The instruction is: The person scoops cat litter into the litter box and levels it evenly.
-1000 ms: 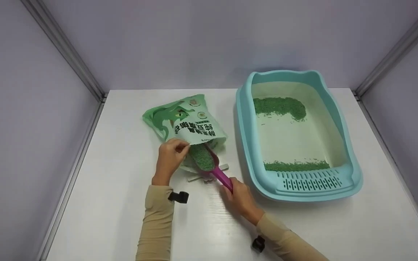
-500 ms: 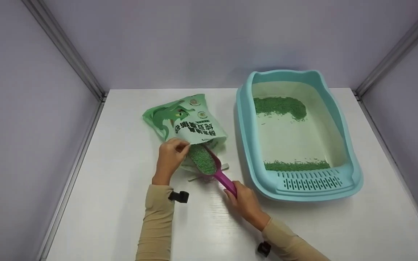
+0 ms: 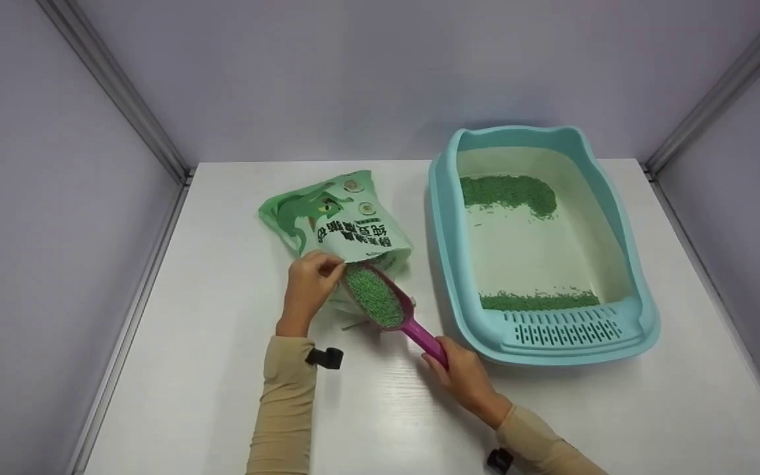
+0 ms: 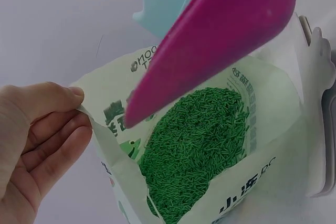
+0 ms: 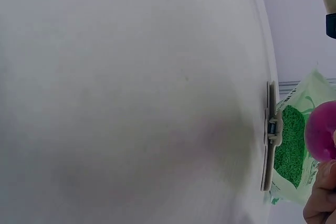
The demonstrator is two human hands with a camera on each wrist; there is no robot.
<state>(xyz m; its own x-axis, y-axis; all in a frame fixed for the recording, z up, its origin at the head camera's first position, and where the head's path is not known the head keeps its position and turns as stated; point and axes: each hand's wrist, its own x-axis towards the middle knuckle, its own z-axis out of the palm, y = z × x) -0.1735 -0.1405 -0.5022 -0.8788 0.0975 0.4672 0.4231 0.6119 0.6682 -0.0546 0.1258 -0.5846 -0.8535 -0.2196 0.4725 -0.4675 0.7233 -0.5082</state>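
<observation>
A pale green cat litter bag [image 3: 360, 231] lies on the table with its mouth toward me. My left hand [image 3: 309, 284] pinches the bag's edge between thumb and fingers, holding the mouth wide. Green pellet litter [image 4: 194, 145] shows inside the bag in the left wrist view. My right hand [image 3: 466, 376] grips the handle of a purple scoop [image 3: 427, 344] heaped with green pellets [image 3: 377, 300]. The scoop's tip is at the bag's mouth. From the left wrist camera, the scoop's underside [image 4: 210, 35] passes above the litter.
A blue litter box [image 3: 446, 251] stands on the right, with green pellets [image 3: 508, 193] along its far end and more by the slotted front ledge [image 3: 561, 333]. A pale sealing clip [image 5: 271, 135] lies on the white table [image 3: 208, 369] below the bag's mouth.
My right hand has drawn the loaded scoop back, down and to the right, out of the bag's mouth. More of the heaped pellets shows. My left hand stays in place.
</observation>
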